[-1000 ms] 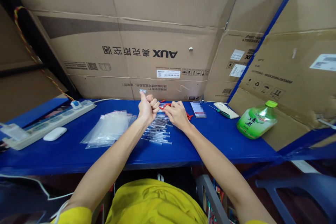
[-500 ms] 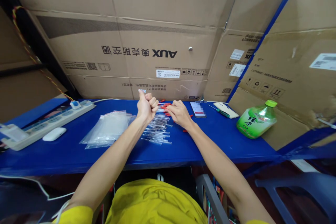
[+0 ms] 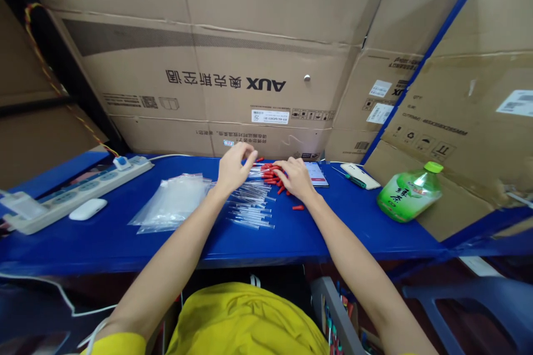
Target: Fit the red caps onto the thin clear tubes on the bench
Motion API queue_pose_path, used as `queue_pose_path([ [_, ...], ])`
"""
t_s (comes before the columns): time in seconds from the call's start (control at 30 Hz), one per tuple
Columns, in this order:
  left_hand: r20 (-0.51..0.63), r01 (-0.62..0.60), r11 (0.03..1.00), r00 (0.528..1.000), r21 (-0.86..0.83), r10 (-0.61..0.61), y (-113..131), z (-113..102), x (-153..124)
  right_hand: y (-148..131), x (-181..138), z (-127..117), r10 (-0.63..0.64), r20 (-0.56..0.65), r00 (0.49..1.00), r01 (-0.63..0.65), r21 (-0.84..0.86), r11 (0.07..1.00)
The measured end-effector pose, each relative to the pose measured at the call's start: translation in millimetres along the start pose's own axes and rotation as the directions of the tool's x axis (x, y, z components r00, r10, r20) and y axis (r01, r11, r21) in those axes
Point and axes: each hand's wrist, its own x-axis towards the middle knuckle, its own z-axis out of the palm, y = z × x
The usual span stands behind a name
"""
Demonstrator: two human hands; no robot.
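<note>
My left hand (image 3: pixel 235 169) hovers over the far left side of a pile of clear thin tubes (image 3: pixel 252 205), with its thumb and fingers apart and nothing visible between them. My right hand (image 3: pixel 297 178) is at the right edge of a heap of small red rubber caps (image 3: pixel 272 173). Its thumb and forefinger are spread over the nearest caps, and I see nothing held. One stray red cap (image 3: pixel 298 208) lies just below this hand. Left of the tubes, clear plastic bags (image 3: pixel 175 205) lie stacked, partly behind my left forearm.
A phone (image 3: pixel 317 174) lies behind my right hand. Farther right are a green-handled screwdriver (image 3: pixel 353 179), a pale flat object (image 3: pixel 363 175) and a green drink bottle (image 3: pixel 410 193). A power strip (image 3: pixel 89 188) and a white earbud case (image 3: pixel 88 209) are at left. Cardboard (image 3: pixel 225 55) walls the back.
My left hand has gone from a closed fist with raised thumb to open fingers. My right hand has shifted slightly right and its pinch has spread. More red caps show between the hands.
</note>
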Motion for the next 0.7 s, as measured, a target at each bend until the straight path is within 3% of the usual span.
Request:
queue_pose_path([
  [0.1,0.280,-0.189,0.974,0.948,0.123,0.149,-4.7,7.6,-5.7,-0.6,-0.9,3.0,-0.016,-0.027,0.999,0.016,-0.002,1.000],
  [0.17,0.424,-0.227,0.968,0.891,0.108,0.162,-9.9,12.0,-7.5,1.8,-1.9,4.1,-0.022,-0.074,0.997,0.022,0.000,1.000],
  [0.23,0.498,-0.234,0.968,0.853,0.091,0.159,-12.6,15.8,-9.2,2.8,-2.7,5.3,-0.029,-0.106,0.994,0.028,-0.005,1.000],
  [0.5,0.503,-0.214,0.977,0.846,0.012,0.179,-8.0,23.5,-15.9,-4.7,-2.9,3.8,-0.053,-0.079,0.995,0.048,-0.060,0.997],
  [0.7,0.509,-0.220,0.973,0.846,0.065,0.157,-10.8,27.4,-17.0,-5.9,-3.2,11.9,-0.044,-0.067,0.997,0.033,-0.158,0.987],
])
